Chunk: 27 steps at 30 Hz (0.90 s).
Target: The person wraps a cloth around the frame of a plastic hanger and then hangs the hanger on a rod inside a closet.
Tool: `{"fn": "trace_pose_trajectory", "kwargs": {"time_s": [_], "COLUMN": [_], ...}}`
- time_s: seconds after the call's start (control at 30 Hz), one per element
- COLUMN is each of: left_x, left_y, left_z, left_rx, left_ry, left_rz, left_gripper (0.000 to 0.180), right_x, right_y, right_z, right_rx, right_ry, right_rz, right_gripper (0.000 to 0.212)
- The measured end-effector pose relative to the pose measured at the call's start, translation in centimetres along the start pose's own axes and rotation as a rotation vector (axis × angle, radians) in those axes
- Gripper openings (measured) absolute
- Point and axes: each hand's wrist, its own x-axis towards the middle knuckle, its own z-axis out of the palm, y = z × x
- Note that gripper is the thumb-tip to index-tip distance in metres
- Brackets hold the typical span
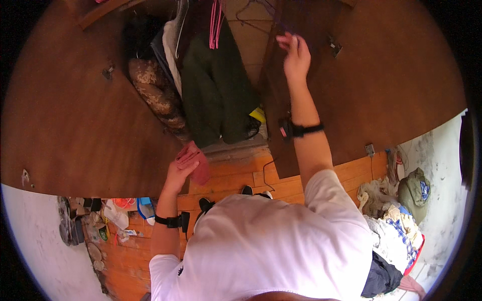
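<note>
My left hand (182, 173) is closed around a folded dusty-red cloth (193, 159), held low in front of the wardrobe's left door. My right hand (296, 57) is raised by the right door, its fingers partly stretched and apart. No held thing shows in it. Thin dark purple hangers (261, 15) are just above and left of its fingertips; whether they touch is too dim to tell. Between the doors hang a dark green garment (213, 90), a camouflage-patterned garment (153, 90) and a whitish one (171, 47). Pink hangers (215, 25) hang above the green garment.
The brown left door (75, 120) and right door (381, 85) stand swung wide. A dark wire hook (267, 175) is near the right door's lower edge. Clothes are heaped (396, 236) at the right by the wall. Assorted small items lie on the wooden floor (125, 266) at left.
</note>
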Motion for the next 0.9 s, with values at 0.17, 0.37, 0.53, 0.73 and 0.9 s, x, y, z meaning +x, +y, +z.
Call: {"fn": "trace_pose_trajectory", "kwargs": {"time_s": [0.17,0.37,0.53,0.73,0.9], "left_x": [-0.1,5.2,8.6,9.9,8.9], "left_y": [-1.2,-2.4,-1.3,-3.6,-5.7], "left_z": [0.2,4.9,12.8,19.1,24.0], "left_rx": [0.114,0.203,0.111,0.158,0.12], "left_ry": [-0.035,-0.217,-0.426,-0.923,-1.335], "left_rz": [-0.023,-0.038,-0.067,-0.129,-0.323], "left_gripper": [0.058,0.07,0.08,0.076,0.064], "right_x": [-12.1,-25.4,-31.4,-39.9,-48.7], "right_y": [-3.2,-5.5,-12.3,-22.8,-32.3], "right_z": [-7.9,-17.0,-21.2,-25.1,-24.9], "right_rx": [-0.29,-0.461,-0.416,-0.308,-0.202], "right_ry": [-0.062,-0.126,-0.183,0.141,0.582], "right_rz": [0.232,0.645,0.734,0.744,0.638], "right_gripper": [0.032,0.028,0.026,0.026,0.023]}}
